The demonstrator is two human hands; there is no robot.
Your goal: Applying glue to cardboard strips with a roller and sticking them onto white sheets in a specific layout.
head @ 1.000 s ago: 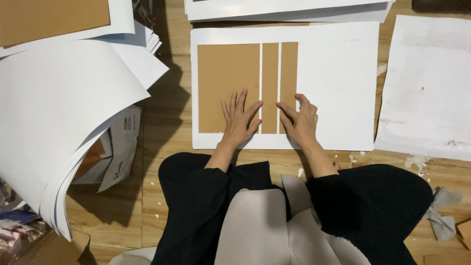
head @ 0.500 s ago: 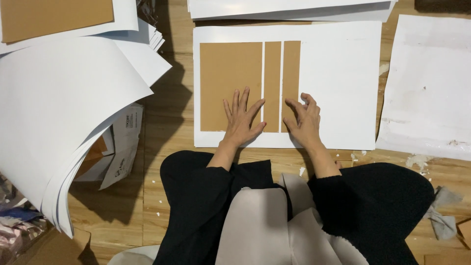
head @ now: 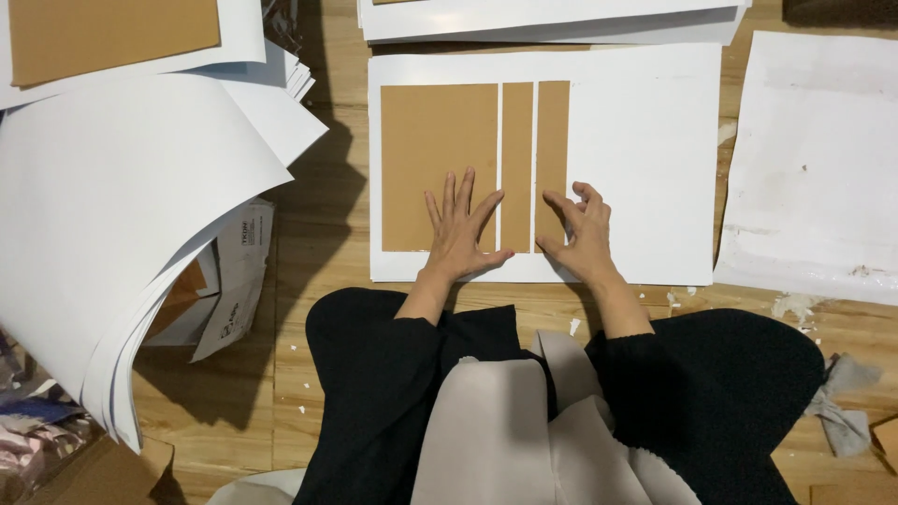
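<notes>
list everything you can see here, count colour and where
white sheet: 1, white, floor centre, under the boards
wide board: 1, brown, on the sheet's left part
narrow strips: 2, brown, side by side right of the wide board
curled paper stack: 1, white, left
stained sheet: 1, white, right
paper pile: 1, white, top edge
floor: 1, light wood
left hand: flat, fingers spread on the wide board
right hand: fingertips on the right strip
</notes>
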